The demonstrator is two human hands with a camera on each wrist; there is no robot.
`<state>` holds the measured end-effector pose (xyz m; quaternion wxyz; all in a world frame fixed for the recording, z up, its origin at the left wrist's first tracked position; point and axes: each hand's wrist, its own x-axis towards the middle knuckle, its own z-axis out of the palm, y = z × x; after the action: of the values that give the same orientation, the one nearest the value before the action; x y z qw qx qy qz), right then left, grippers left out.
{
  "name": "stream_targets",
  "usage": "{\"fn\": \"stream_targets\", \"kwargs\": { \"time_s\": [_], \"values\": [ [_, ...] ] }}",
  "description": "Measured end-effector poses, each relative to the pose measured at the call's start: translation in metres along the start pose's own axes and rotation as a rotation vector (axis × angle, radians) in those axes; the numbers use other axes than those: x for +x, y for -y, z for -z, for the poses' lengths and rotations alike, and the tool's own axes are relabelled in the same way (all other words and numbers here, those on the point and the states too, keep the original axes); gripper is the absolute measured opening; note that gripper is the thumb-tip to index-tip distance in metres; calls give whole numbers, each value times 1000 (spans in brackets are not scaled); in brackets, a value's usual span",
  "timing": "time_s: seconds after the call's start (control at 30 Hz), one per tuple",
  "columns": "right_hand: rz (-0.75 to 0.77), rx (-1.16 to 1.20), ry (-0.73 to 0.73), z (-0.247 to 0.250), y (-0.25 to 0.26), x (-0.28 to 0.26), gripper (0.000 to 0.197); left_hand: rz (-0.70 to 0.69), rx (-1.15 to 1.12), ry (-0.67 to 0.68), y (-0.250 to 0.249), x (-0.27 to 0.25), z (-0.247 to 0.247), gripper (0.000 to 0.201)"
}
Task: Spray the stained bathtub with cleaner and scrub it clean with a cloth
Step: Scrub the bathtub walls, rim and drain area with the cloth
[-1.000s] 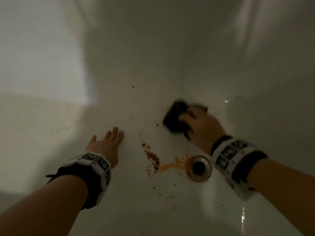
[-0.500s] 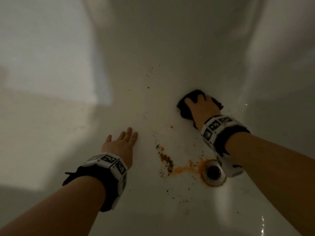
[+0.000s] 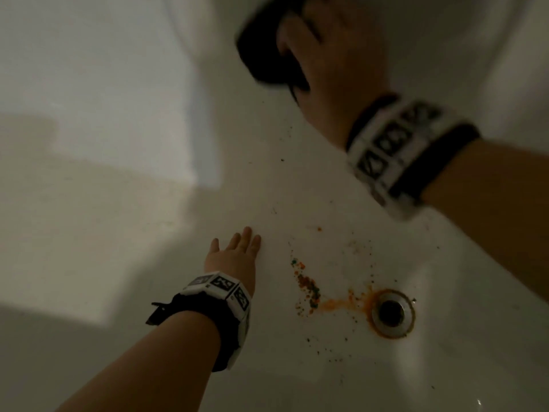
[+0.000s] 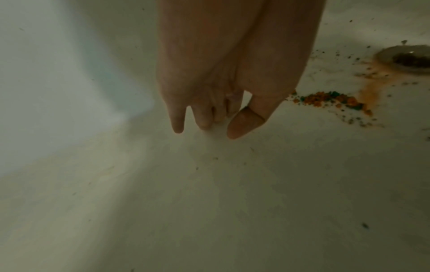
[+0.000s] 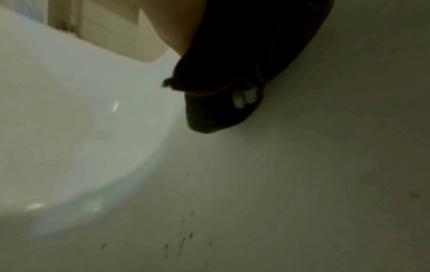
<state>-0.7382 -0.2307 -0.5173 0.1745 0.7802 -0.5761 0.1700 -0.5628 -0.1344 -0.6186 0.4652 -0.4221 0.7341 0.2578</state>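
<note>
The white bathtub (image 3: pixel 124 221) fills the head view. A patch of orange and green crumbs (image 3: pixel 307 285) lies on its floor, and an orange smear (image 3: pixel 341 303) runs from it to the drain (image 3: pixel 392 313). Dark specks are scattered around. My left hand (image 3: pixel 234 254) rests flat on the tub floor, fingers straight, left of the crumbs (image 4: pixel 330 98). My right hand (image 3: pixel 329 55) grips a dark cloth (image 3: pixel 261 55) and presses it against the tub far beyond the drain, blurred by motion. In the right wrist view the cloth (image 5: pixel 232 64) lies on the tub surface under my hand.
The tub's left wall (image 5: pixel 69 128) curves up beside the cloth. A pale ledge (image 5: pixel 116 33) shows above the rim. No spray bottle is in view. Small dark specks (image 5: pixel 184 241) dot the floor near the cloth.
My right hand has swept the cloth from beside the drain away toward the tub's far end. The left hand has stayed planted on the floor.
</note>
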Motion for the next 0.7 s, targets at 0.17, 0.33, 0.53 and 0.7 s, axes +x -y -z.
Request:
{"fn": "stream_targets", "kwargs": {
  "time_s": [0.17,0.33,0.53,0.7],
  "values": [
    [22,-189,82,-26,17,42,53,-11,-10,-14,1,2,-2,74],
    [-83,49,851,-60,29,3,47,-22,-22,-30,2,1,-5,76],
    [-156,209,1274,-74,45,-70,74,-36,-8,-24,5,1,-5,77],
    [-168,415,1398,-45,55,-113,45,-34,8,-15,3,3,1,76]
  ]
}}
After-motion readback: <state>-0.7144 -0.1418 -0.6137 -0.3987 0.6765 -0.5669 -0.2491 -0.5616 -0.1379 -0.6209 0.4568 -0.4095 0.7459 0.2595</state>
